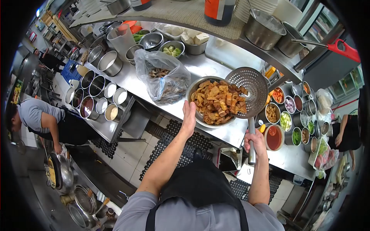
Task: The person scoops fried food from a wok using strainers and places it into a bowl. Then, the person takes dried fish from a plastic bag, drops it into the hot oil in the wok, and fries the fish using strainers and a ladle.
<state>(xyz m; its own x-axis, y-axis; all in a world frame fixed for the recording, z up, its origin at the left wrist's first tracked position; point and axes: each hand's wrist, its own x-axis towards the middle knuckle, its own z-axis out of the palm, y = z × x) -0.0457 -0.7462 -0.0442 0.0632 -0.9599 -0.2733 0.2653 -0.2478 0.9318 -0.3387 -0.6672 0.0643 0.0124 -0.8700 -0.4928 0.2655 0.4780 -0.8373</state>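
My right hand (256,142) is wrapped round the handle of a large perforated skimmer (250,86). The skimmer's round head rests over the right rim of a metal bowl (188,96) heaped with browned meat pieces (216,98). A few pieces lie on the skimmer's left edge. Flat and with fingers stretched out, my left hand (188,120) is against the bowl's near left side. Left of the bowl stands a clear plastic bag (169,73) with dark brown food in it. A tub of red sauce (273,138) is just right of my right hand.
Several metal pots (96,85) and tubs stand on the left counter. Containers of cut vegetables (285,121) crowd the right side. A shelf (181,23) overhangs the counter. One person (42,119) bends over a pan at left; another person's arm (341,133) shows at right.
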